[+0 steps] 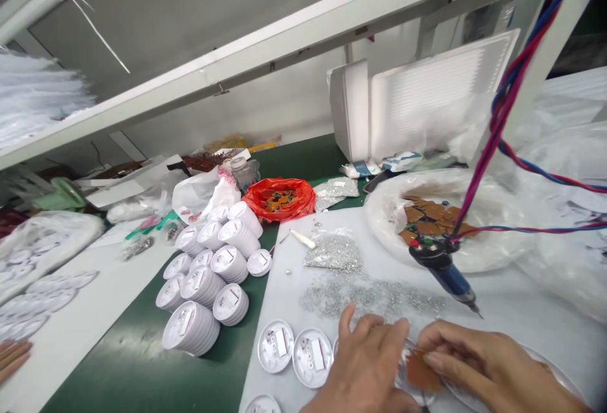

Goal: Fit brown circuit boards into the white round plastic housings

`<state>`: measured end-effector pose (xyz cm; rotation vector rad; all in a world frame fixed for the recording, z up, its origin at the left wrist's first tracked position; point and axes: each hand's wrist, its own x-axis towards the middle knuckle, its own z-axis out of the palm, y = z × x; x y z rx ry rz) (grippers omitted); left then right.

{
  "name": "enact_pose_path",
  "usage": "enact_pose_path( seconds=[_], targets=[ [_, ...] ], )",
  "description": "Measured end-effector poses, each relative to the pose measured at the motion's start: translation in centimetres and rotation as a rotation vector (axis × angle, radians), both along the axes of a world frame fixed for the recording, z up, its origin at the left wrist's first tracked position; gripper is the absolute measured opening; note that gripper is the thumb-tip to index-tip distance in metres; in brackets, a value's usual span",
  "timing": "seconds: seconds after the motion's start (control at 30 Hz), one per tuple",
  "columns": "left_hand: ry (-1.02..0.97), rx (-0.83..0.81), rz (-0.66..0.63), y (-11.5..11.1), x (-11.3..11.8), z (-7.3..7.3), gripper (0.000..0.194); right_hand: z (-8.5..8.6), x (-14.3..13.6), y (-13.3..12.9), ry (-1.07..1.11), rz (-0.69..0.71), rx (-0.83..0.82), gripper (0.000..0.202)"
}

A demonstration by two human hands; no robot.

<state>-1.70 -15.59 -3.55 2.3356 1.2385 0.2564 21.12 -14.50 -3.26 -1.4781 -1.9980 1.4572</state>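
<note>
My left hand (367,362) rests palm down on a round white plastic disc (408,380) at the bottom of the view, fingers spread over its rim. My right hand (478,362) pinches a small brown circuit piece (421,372) over the same disc. Just above my hands a blue electric screwdriver (448,274) hangs from red and blue cables, tip pointing down right. Small silver screws (360,296) lie scattered on the white sheet beyond my fingers.
Two open white discs (294,351) lie left of my hands. Stacks of white discs (208,274) stand on the green mat. A red bag (279,198) and a clear bag of brown pieces (427,217) sit further back, with white foam (427,97) behind.
</note>
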Motion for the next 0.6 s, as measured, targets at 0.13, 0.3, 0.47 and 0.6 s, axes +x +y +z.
enact_pose_path(
  seconds=[0.13, 0.3, 0.47, 0.6],
  targets=[
    [-0.001, -0.012, -0.008, 0.1, 0.2, -0.2, 0.086, -0.1, -1.0, 0.1, -0.062, 0.053, 0.057, 0.032],
    [-0.034, 0.048, 0.028, 0.0, 0.3, -1.2, 0.080, -1.8, -1.1, -0.2, -0.054, 0.074, 0.160, 0.033],
    [-0.044, 0.034, 0.017, -0.2, 0.0, -1.2, 0.070, -2.0, -1.5, 0.2, -0.070, 0.058, 0.307, 0.032],
    [-0.083, 0.036, 0.024, -0.3, -0.4, -1.1, 0.061, -1.8, -1.7, 0.5, -0.095, 0.045, 0.323, 0.030]
  ],
)
